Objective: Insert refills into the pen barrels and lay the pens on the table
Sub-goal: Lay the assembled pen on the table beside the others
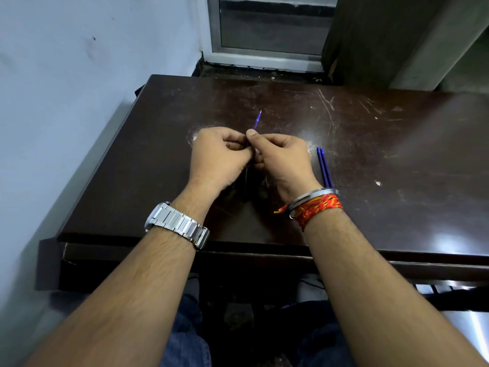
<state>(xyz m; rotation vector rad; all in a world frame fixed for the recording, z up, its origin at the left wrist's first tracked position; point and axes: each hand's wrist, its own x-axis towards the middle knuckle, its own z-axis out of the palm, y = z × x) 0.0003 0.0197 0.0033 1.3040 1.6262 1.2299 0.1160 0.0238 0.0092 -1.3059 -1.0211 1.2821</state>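
At frame centre, the left hand [221, 152] and right hand [280, 157] each pinch one blue refill [257, 120], seemingly entering a hidden barrel. Two spare refills [324, 166] lie right on the bench [397, 144]; no finished pens are visible.

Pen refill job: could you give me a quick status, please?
Left hand and right hand pinch one blue refill. Two spare refills lie on table. Nothing obstructing.

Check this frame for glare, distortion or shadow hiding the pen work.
Head view: glare patches on the table; wide-angle bending at its edges; the left hand and right hand shade the dark barrel, so only the blue refill tip reads clearly.
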